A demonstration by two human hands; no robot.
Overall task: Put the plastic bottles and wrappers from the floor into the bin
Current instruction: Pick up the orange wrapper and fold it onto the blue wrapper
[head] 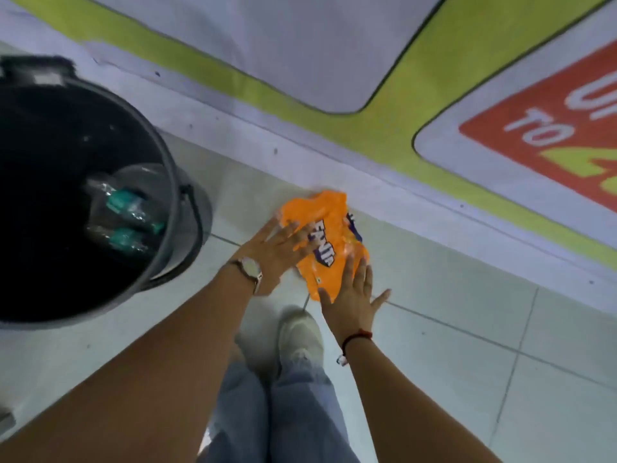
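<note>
A crumpled orange wrapper [329, 235] with white and purple lettering is pressed between both my hands above the tiled floor. My left hand [278, 252], with a watch on the wrist, lies flat against the wrapper's left side. My right hand [354, 295], with a red thread at the wrist, presses on its lower right edge. The black bin [173, 182] stands to the left, open. Two clear plastic bottles [128, 208] with teal labels lie inside it.
A large printed banner [417, 105] in green, white and red covers the floor beyond the wrapper. My feet in pale shoes [300, 335] and jeans stand just below my hands. Light grey floor tiles [467, 345] stretch to the right.
</note>
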